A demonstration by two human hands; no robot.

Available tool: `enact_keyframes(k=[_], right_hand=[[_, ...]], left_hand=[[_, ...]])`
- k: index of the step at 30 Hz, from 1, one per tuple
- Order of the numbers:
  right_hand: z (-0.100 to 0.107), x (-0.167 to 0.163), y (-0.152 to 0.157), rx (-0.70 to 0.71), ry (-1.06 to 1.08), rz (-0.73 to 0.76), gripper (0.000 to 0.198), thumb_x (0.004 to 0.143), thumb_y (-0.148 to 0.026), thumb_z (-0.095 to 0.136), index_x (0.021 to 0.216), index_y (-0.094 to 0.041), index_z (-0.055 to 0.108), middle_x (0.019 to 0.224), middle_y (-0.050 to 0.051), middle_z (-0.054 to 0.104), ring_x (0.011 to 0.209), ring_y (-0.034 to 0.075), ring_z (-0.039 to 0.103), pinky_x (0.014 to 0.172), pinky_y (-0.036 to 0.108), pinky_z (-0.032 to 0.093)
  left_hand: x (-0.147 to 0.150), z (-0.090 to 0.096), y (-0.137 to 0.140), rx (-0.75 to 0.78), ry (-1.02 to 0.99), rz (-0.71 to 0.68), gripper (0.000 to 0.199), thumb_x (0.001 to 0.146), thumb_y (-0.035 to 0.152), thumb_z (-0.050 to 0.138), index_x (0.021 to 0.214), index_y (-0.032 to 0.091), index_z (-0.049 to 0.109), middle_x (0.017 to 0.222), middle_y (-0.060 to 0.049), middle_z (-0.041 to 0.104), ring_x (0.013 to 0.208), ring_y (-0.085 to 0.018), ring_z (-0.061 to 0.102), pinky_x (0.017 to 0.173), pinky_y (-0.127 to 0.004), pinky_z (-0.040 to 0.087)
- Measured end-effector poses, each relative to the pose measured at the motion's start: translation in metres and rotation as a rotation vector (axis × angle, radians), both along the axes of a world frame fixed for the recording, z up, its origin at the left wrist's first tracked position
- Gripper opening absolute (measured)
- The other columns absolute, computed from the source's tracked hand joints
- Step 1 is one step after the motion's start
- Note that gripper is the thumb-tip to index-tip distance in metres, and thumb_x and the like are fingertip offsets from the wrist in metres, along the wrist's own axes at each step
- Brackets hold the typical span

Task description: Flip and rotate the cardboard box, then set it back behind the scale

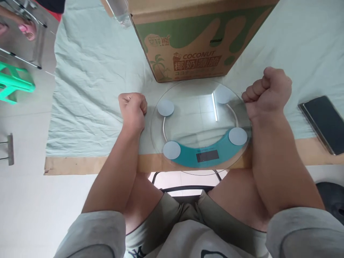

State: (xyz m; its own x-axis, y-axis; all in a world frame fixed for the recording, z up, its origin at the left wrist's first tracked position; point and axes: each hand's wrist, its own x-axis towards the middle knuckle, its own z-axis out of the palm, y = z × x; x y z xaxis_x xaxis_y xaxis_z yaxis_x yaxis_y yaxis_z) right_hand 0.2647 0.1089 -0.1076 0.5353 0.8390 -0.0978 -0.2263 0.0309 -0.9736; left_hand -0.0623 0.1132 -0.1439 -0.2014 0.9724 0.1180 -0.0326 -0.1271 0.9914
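A round glass bathroom scale lies between my hands, with a teal panel and a dark, blank display along its near side. Its near rim juts slightly past the table edge. My left hand rests on the cloth as a fist, just left of the glass. On the other side, my right hand is also a fist, close to the scale's right rim. No object shows in either fist. Right behind the scale stands a cardboard box printed with "COCONUT".
A pale green cloth covers the table. A dark phone lies at the right near the edge. Clear plastic sits by the box's left corner. On the floor at left is a green stool; another person's foot shows beyond.
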Motion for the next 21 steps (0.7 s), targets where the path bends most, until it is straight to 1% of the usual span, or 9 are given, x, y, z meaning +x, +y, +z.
enact_keyframes(k=[3,6,8,12,15,18,20,21], right_hand=[[-0.005,0.005,0.001,-0.021,0.029,0.053,0.054,0.079,-0.030,0.060,0.078,-0.024,0.006,0.062,-0.006,-0.003,0.053,0.007,-0.001,0.054,0.034,0.000],[-0.005,0.008,0.002,-0.050,0.029,0.107,0.061,0.079,-0.037,0.066,0.076,-0.023,0.007,0.061,-0.007,-0.001,0.053,0.006,0.001,0.055,0.033,0.001],[-0.004,0.007,0.003,-0.068,0.024,0.125,0.062,0.077,-0.039,0.068,0.073,-0.023,0.008,0.061,-0.007,-0.001,0.053,0.005,0.003,0.056,0.032,0.002],[0.000,0.005,0.008,-0.106,0.011,0.116,0.063,0.073,-0.043,0.068,0.074,-0.023,0.009,0.064,-0.007,-0.001,0.055,0.005,0.000,0.056,0.034,0.001],[0.001,0.005,0.010,-0.155,-0.006,0.108,0.056,0.075,-0.038,0.070,0.075,-0.024,0.015,0.065,-0.008,0.003,0.059,0.007,-0.001,0.055,0.034,0.004],[-0.001,0.007,0.011,-0.190,-0.033,0.100,0.045,0.081,-0.035,0.068,0.079,-0.026,0.024,0.065,-0.008,0.010,0.061,0.008,0.001,0.055,0.033,0.006],[-0.003,0.009,0.012,-0.197,-0.061,0.094,0.039,0.084,-0.038,0.068,0.083,-0.026,0.031,0.065,-0.008,0.017,0.059,0.008,0.008,0.055,0.031,0.009],[-0.004,0.011,0.013,-0.194,-0.079,0.098,0.035,0.085,-0.040,0.069,0.085,-0.026,0.037,0.066,-0.008,0.024,0.058,0.008,0.015,0.055,0.030,0.012]], left_hand=[[0.002,-0.003,-0.003,0.021,0.039,-0.031,0.067,0.082,0.034,0.078,0.050,0.020,0.021,0.056,0.003,0.009,0.054,-0.006,0.008,0.058,-0.037,0.002],[0.002,-0.004,-0.004,0.009,0.059,-0.046,0.063,0.078,0.027,0.075,0.050,0.020,0.020,0.058,0.003,0.008,0.055,-0.007,0.006,0.058,-0.037,0.001],[0.002,-0.004,-0.003,-0.012,0.065,-0.052,0.063,0.077,0.026,0.076,0.049,0.020,0.021,0.056,0.003,0.008,0.054,-0.007,0.007,0.057,-0.038,0.001],[-0.002,-0.003,0.006,-0.089,0.064,-0.058,0.064,0.081,0.030,0.079,0.049,0.022,0.024,0.054,0.004,0.011,0.052,-0.008,0.007,0.056,-0.038,0.002],[-0.008,-0.002,0.015,-0.163,0.054,-0.038,0.070,0.078,0.032,0.083,0.053,0.025,0.018,0.056,0.005,0.003,0.053,-0.008,0.005,0.056,-0.038,0.004],[-0.013,0.002,0.023,-0.189,0.049,0.004,0.075,0.080,0.038,0.086,0.058,0.027,0.015,0.059,0.005,-0.003,0.056,-0.009,0.003,0.058,-0.037,0.006],[-0.014,0.009,0.026,-0.184,0.071,0.021,0.075,0.081,0.041,0.088,0.058,0.027,0.018,0.058,0.005,-0.001,0.057,-0.009,0.004,0.059,-0.037,0.008],[-0.014,0.014,0.026,-0.172,0.094,0.031,0.072,0.081,0.040,0.087,0.056,0.028,0.021,0.056,0.005,0.003,0.057,-0.010,0.007,0.060,-0.037,0.010]])
